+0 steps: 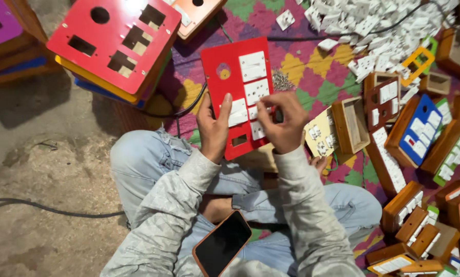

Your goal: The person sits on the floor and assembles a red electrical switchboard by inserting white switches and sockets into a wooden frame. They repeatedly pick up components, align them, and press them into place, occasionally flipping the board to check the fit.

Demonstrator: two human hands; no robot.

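The person is sitting cross-legged and holding a red switch panel [238, 97] upright over the lap, above a patterned mat [312, 77]. The left hand [213, 128] is gripping the panel's left edge, thumb lying across the face and touching a white switch [237, 113]; the fingers behind are hidden. The right hand [285, 123] is closing narrowly, fingertips pinching a small white switch piece [257, 130] at the panel's lower right, just beside the left thumb. Judged from its thin flat sheet, the panel is likely light and stiff, possibly smooth-faced; the edges appear the soundest hold, away from the open cut-outs. A dark phone [222, 243] is resting on the lap below both grips. Wooden switch boxes [409, 210] are lying to the right, and a pile of loose white switches [373, 31] well beyond the panel.
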